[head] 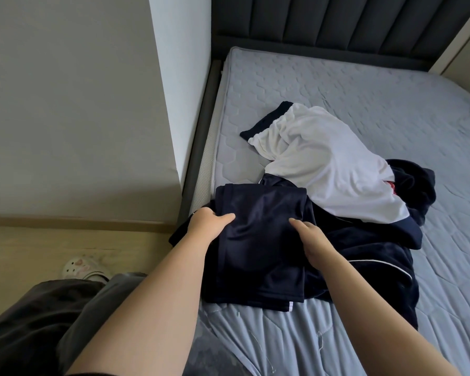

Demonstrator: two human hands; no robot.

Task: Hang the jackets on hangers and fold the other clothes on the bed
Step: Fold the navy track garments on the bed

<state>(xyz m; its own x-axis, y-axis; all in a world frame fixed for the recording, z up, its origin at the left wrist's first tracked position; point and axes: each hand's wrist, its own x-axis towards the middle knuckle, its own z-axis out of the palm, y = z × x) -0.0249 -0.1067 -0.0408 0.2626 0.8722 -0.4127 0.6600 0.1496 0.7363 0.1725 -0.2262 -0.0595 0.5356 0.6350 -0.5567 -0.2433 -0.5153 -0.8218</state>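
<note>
Left hand (209,223) grips the folded navy garment (258,256); right hand (311,241) lies flat on it. Behind the garment, a white shirt (323,158) partly covers a rumpled navy pile (369,248).

One cam only, worn on my head, wide-angle. Looks fwd & down from the near left corner of the bed (391,109). Close in: near edge right under me, my legs (38,321) bottom left. Headboard (337,20) along top of frame, wall (65,104) & floor (38,245) at left.
</note>
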